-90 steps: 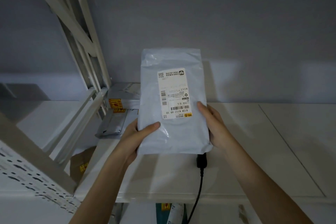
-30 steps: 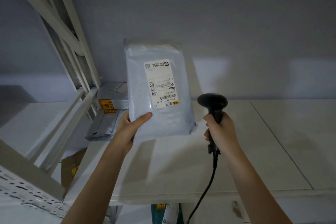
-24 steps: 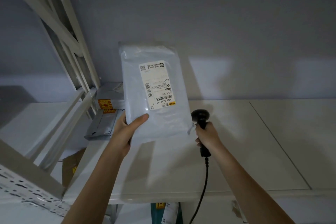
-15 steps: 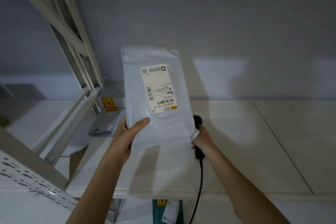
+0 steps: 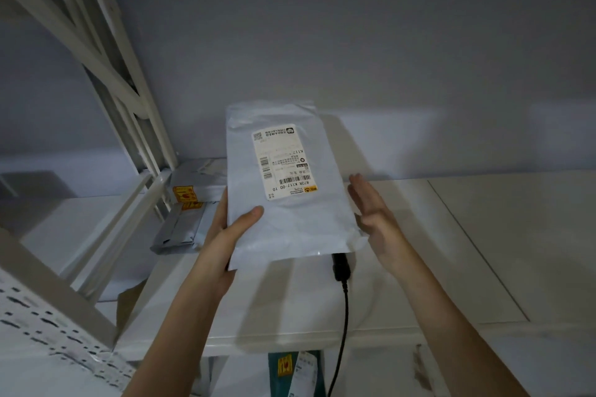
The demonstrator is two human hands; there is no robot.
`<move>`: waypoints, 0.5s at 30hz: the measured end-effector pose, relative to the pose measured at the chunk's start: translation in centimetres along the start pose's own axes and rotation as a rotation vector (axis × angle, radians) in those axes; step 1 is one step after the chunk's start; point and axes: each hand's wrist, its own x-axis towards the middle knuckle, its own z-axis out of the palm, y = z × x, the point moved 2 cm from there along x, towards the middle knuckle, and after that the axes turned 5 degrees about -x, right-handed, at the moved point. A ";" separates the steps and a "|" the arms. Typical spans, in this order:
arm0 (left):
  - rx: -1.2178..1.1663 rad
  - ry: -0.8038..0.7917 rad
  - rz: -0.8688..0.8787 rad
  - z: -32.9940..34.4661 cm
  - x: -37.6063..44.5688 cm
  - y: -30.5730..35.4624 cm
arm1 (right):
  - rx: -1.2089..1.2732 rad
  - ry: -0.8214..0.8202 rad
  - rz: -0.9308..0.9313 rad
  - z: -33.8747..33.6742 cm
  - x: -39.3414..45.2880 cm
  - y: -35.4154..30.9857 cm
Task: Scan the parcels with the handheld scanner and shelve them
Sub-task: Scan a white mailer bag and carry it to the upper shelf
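While upright, parcel (image 5: 290, 184): pale, crinkled, labelled.

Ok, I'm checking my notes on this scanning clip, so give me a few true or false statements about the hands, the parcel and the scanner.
1. The left hand grips the white parcel. True.
2. The right hand holds the scanner. False: it is open and empty, beside the parcel.
3. The parcel's label faces the camera. True.
4. The scanner is cordless. False: a black cable hangs from it.
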 end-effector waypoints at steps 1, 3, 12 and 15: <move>-0.008 -0.023 0.009 0.4 -0.2 0.2 | -0.041 -0.106 -0.049 0.1 -1.1 -1.1; -0.030 -0.047 0.016 1.2 -0.6 0.4 | -0.195 -0.207 -0.097 0.3 -3.1 -2.6; -0.058 -0.290 -0.053 6.3 -5.4 2.2 | -0.501 0.271 -0.267 2.2 -12.1 -7.9; -0.051 -0.438 -0.067 8.1 -7.3 2.8 | -0.532 0.410 -0.265 1.8 -15.6 -9.6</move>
